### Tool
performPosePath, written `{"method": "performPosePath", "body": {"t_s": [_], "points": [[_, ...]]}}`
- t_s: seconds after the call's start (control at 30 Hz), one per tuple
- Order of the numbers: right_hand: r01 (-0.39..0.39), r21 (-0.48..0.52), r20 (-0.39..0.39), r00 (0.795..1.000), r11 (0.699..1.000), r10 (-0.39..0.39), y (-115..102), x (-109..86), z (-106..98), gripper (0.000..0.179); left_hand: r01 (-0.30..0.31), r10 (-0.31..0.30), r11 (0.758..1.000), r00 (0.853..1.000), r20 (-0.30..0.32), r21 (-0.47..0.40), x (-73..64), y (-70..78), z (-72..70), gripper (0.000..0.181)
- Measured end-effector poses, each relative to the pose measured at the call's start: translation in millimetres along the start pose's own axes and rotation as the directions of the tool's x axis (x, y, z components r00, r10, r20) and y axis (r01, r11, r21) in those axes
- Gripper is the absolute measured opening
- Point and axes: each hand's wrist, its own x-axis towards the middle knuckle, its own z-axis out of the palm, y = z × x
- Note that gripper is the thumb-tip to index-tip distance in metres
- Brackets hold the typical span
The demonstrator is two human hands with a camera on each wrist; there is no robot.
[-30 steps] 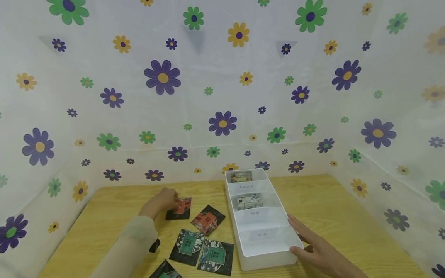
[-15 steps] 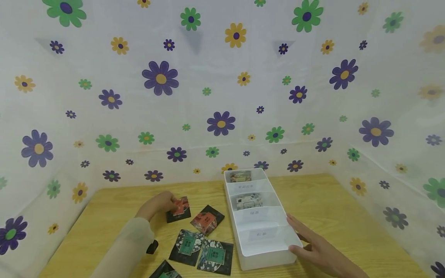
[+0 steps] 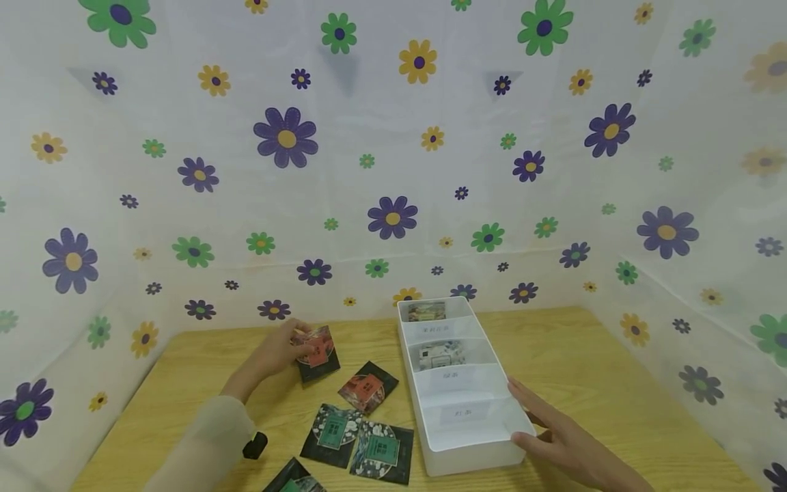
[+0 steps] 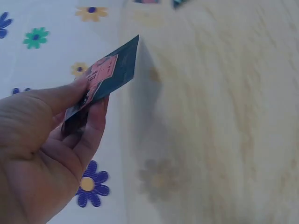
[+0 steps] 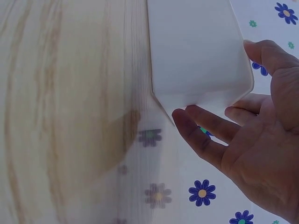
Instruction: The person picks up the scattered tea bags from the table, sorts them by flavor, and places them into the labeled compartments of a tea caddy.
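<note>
White sheeting (image 3: 350, 178), flower-printed, walls three sides; a wood-grain table (image 3: 578, 362) below.

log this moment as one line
left hand: pinches red-label packet above table | right hand: grips tray | tray packets: in two compartments | on table: second red-label packet, three green-label packets

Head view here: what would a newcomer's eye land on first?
Probably the flowered sheet rising behind the table. After that, likely the white divided tray, right of centre, with the right hand at its near right corner. The red-labelled packet pinched in the left hand, left of the tray, stands out too.
</note>
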Motion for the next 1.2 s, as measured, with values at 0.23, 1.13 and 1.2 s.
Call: {"method": "performPosePath", "body": {"t_s": [0.23, 1.13, 1.2], "points": [[-0.036, 0.012, 0.002, 0.999, 0.999, 0.036, -2, 1.1, -1, 0.078, -0.104, 0.102, 0.993, 0.994, -0.040, -0.055, -5.9, 30.5, -8.7, 0.037], [-0.011, 0.099, 0.048, 0.999, 0.995, 0.006, 0, 1.5, -4, 0.076, -0.246, 0.272, 0.923, 0.961, 0.050, -0.296, -39.1, 159.5, 87.2, 0.028], [-0.015, 0.093, 0.049, 0.999, 0.996, 0.010, 0, 1.5, -4, 0.076, -0.248, 0.280, 0.915, 0.958, 0.060, -0.318, -41.3, 164.5, 94.3, 0.028]]}}
